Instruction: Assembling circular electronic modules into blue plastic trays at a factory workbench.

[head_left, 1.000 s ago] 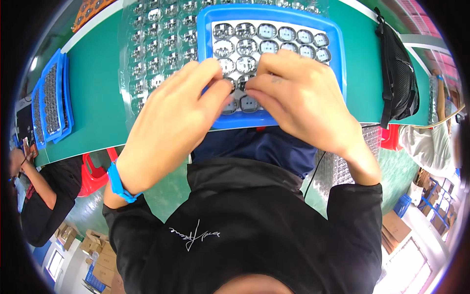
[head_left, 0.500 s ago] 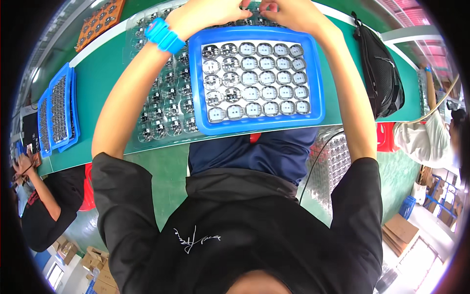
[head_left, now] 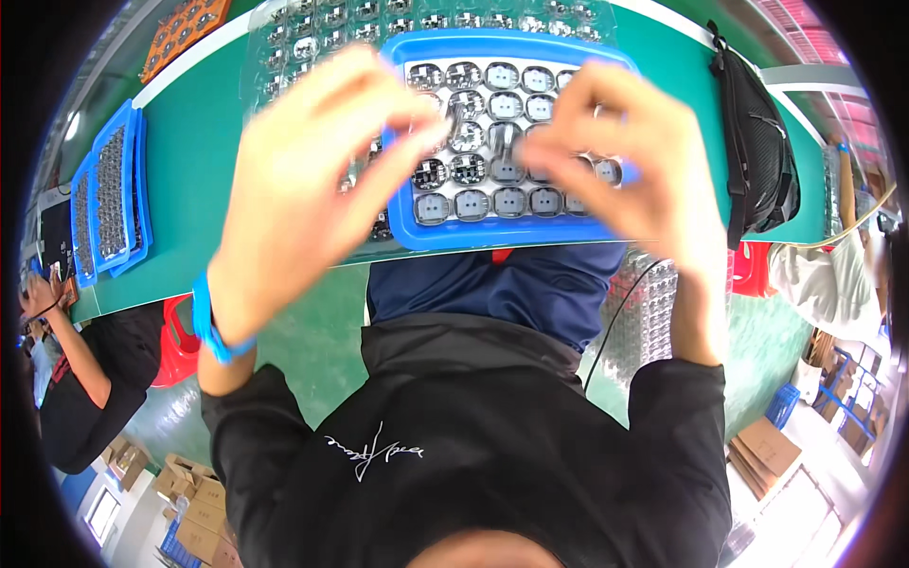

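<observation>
A blue tray (head_left: 502,237) sits at the table's near edge, with rows of rounded grey housings (head_left: 508,203) on its white insert. The left columns hold housings with dark circuit parts (head_left: 468,170) inside. My left hand (head_left: 303,180) hovers over the tray's left side, thumb and forefinger pinched together. Over the right side is my right hand (head_left: 634,156), its fingers curled inward and its thumb near a blurred grey piece in the middle. Both hands are smeared by motion. What lies between their fingertips is too blurred to name.
Behind and left of the blue tray lies a clear blister tray (head_left: 256,85) of small parts. A black backpack (head_left: 757,142) rests at the table's right. Stacked blue trays (head_left: 137,199) and an orange tray (head_left: 185,38) are at left. Another person's arm (head_left: 80,355) shows at far left.
Both hands have come back from the blister tray behind to above the blue tray. The view has shifted slightly.
</observation>
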